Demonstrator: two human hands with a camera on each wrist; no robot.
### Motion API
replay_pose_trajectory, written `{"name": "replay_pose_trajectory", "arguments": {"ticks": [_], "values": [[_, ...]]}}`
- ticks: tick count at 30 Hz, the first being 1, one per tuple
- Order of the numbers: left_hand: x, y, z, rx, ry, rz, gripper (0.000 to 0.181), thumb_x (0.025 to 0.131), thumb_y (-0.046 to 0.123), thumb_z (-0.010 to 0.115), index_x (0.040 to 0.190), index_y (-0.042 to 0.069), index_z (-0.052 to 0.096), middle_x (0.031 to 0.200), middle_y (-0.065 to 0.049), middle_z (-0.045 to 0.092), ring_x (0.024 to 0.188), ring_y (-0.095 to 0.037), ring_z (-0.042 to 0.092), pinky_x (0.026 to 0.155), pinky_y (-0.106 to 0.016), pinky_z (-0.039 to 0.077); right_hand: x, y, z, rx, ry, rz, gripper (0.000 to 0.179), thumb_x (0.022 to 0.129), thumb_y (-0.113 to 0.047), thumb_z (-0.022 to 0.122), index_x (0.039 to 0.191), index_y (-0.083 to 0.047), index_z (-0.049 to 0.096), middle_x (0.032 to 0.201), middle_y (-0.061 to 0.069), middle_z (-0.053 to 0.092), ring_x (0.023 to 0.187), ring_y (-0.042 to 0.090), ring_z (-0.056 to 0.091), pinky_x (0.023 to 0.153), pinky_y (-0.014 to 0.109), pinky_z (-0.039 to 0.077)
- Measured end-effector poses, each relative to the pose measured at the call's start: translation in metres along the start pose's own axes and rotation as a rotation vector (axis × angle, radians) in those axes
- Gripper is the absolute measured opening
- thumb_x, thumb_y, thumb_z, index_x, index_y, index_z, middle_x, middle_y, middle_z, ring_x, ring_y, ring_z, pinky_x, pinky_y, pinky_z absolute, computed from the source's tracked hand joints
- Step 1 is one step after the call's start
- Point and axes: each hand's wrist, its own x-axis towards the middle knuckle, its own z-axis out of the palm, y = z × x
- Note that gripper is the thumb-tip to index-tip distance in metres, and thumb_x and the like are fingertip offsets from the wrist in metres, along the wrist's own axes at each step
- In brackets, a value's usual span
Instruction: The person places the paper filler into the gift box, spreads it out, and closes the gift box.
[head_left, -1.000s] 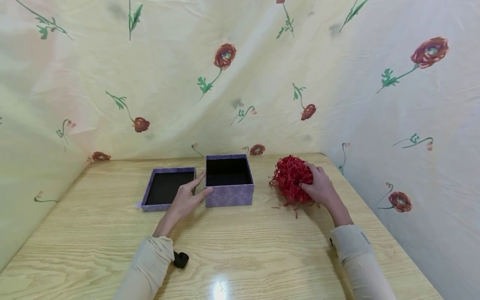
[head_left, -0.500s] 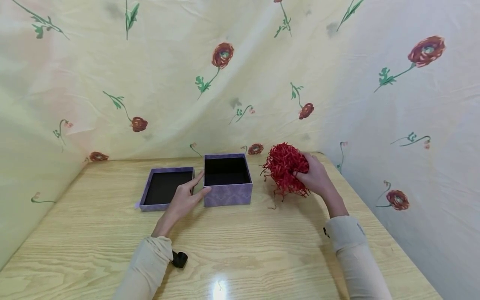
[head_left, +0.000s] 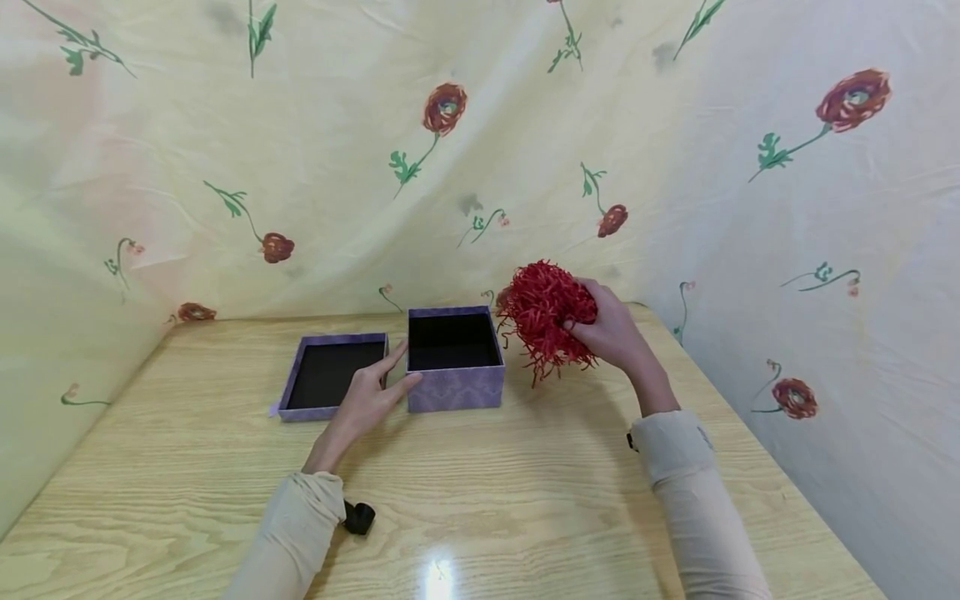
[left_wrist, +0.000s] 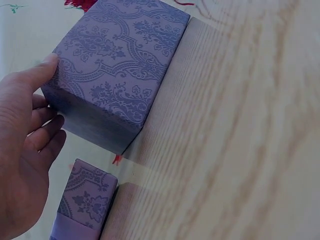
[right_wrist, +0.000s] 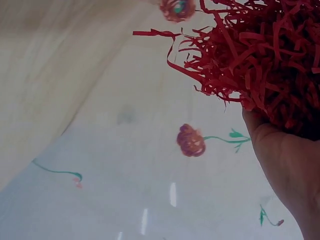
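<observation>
"What's the biggest thing there?"

"A flowered cloth [head_left: 337,167], sweeping from about eight o'clock over noon to four. Below it, toward six, spreads a wood-grain table [head_left: 480,483]."

"And standing on that?"

"A patterned purple box [head_left: 456,390], near the clock's centre, its black interior facing up. At the box's nine o'clock lies a shallow matching lid [head_left: 326,375], black inside too."

"Where's the red stuff?"

"The bundle of red strips [head_left: 543,312] is at the box's two o'clock, raised off the table, loose ends dangling toward six."

"Who has it?"

"The right hand [head_left: 611,329], grasping it from the bundle's three o'clock, thumb pressed into the strands."

"The other hand?"

"The left hand [head_left: 366,398] sits at the box's eight o'clock. Its thumb touches the front left corner and its forefinger stretches along the left wall, unclenched."

"Anything smaller?"

"A black object [head_left: 359,518] beside the left cuff, toward seven o'clock."
</observation>
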Motion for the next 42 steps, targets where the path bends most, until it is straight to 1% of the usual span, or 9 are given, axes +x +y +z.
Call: {"name": "replay_pose_trajectory", "arguments": {"ticks": [10, 14, 17, 18, 24, 30, 36, 39, 42], "values": [[0.001, -0.001, 0.0, -0.018, 0.003, -0.001, 0.067, 0.104, 0.03, 0.067, 0.16, 0.007, 0.039, 0.048, 0.004, 0.035, 0.041, -0.009, 0.02, 0.057, -0.032, 0.038, 0.022, -0.036, 0.014, 0.071, -0.053, -0.066, 0.067, 0.092, -0.003, 0.07, 0.153, 0.0, 0.042, 0.141, 0.028, 0.049, 0.129, 0.043, 0.049, 0.104, 0.061, 0.042], [0.002, 0.0, 0.0, -0.022, 0.005, -0.002, 0.067, 0.104, 0.031, 0.067, 0.161, 0.01, 0.038, 0.059, -0.003, 0.049, 0.042, -0.009, 0.018, 0.076, -0.038, 0.047, 0.029, -0.048, 0.022, 0.085, -0.075, -0.103, 0.068, 0.091, -0.004, 0.071, 0.153, -0.001, 0.044, 0.138, 0.026, 0.051, 0.126, 0.04, 0.05, 0.103, 0.059, 0.043], [0.003, 0.0, 0.0, -0.034, 0.008, -0.005, 0.067, 0.103, 0.03, 0.067, 0.161, 0.01, 0.038, 0.07, -0.012, 0.056, 0.043, -0.009, 0.017, 0.09, -0.047, 0.046, 0.033, -0.056, 0.029, 0.088, -0.092, -0.136, 0.068, 0.089, -0.005, 0.072, 0.152, -0.003, 0.046, 0.135, 0.024, 0.053, 0.124, 0.038, 0.05, 0.102, 0.058, 0.043], [0.003, 0.0, 0.0, -0.038, 0.01, -0.004, 0.067, 0.103, 0.029, 0.068, 0.16, 0.01, 0.039, 0.073, -0.013, 0.056, 0.043, -0.009, 0.017, 0.091, -0.049, 0.046, 0.035, -0.058, 0.032, 0.087, -0.099, -0.145, 0.067, 0.089, -0.005, 0.072, 0.151, -0.003, 0.047, 0.135, 0.024, 0.053, 0.124, 0.038, 0.051, 0.102, 0.058, 0.043], [0.003, 0.0, 0.0, -0.026, 0.012, -0.002, 0.067, 0.103, 0.029, 0.068, 0.16, 0.009, 0.039, 0.056, -0.005, 0.049, 0.044, -0.008, 0.017, 0.084, -0.045, 0.046, 0.042, -0.066, 0.051, 0.076, -0.147, -0.167, 0.069, 0.089, -0.003, 0.072, 0.153, -0.005, 0.046, 0.135, 0.023, 0.053, 0.124, 0.038, 0.051, 0.101, 0.057, 0.044], [0.003, -0.002, 0.001, -0.023, 0.018, 0.008, 0.067, 0.103, 0.028, 0.069, 0.16, 0.008, 0.039, 0.081, -0.012, 0.057, 0.045, -0.003, 0.015, 0.089, -0.046, 0.044, 0.046, -0.071, 0.069, 0.041, -0.2, -0.128, 0.07, 0.092, -0.004, 0.073, 0.156, -0.008, 0.044, 0.139, 0.023, 0.05, 0.124, 0.037, 0.051, 0.101, 0.055, 0.046], [0.004, -0.003, 0.002, -0.022, 0.019, 0.017, 0.068, 0.103, 0.028, 0.069, 0.16, 0.008, 0.039, 0.078, -0.012, 0.056, 0.043, -0.002, 0.015, 0.087, -0.045, 0.045, 0.046, -0.076, 0.086, -0.043, -0.226, -0.1, 0.074, 0.094, -0.012, 0.075, 0.159, -0.012, 0.041, 0.148, 0.024, 0.041, 0.127, 0.039, 0.053, 0.1, 0.054, 0.049], [0.003, -0.003, 0.002, -0.011, 0.019, 0.019, 0.067, 0.103, 0.028, 0.068, 0.16, 0.008, 0.039, 0.074, -0.012, 0.056, 0.043, -0.003, 0.017, 0.075, -0.037, 0.045, 0.046, -0.078, 0.093, -0.085, -0.224, -0.103, 0.076, 0.092, -0.015, 0.076, 0.16, -0.014, 0.04, 0.149, 0.024, 0.04, 0.125, 0.039, 0.055, 0.098, 0.053, 0.05], [0.003, -0.003, 0.002, 0.0, 0.022, 0.019, 0.066, 0.103, 0.028, 0.068, 0.159, 0.008, 0.04, 0.077, -0.014, 0.058, 0.046, -0.004, 0.02, 0.072, -0.034, 0.044, 0.045, -0.08, 0.1, -0.116, -0.219, -0.116, 0.079, 0.092, -0.019, 0.078, 0.16, -0.012, 0.039, 0.149, 0.025, 0.041, 0.125, 0.041, 0.055, 0.1, 0.054, 0.049]]}}
